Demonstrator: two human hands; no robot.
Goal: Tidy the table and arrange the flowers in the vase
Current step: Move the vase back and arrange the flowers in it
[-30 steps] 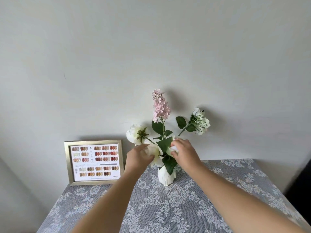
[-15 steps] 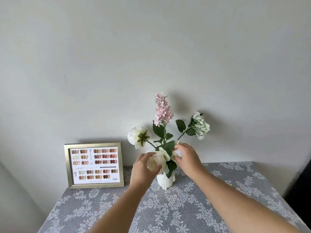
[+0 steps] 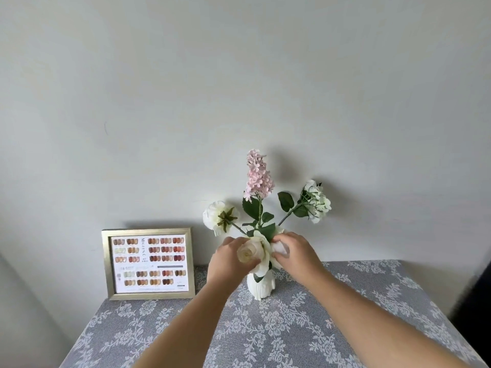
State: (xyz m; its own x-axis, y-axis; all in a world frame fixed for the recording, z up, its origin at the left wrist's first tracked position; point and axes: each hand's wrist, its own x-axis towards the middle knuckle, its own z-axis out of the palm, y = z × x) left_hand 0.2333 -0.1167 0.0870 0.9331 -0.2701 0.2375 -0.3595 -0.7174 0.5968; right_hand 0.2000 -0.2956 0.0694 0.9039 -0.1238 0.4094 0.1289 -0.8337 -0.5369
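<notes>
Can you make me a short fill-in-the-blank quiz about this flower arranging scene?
1. The tallest flower in the white vase is ____ in colour.
2. The framed chart leans against the ____.
3. The left hand and right hand touch a ____ rose.
4. The picture frame is ____ coloured.

Missing words: pink; wall; white; gold
</notes>
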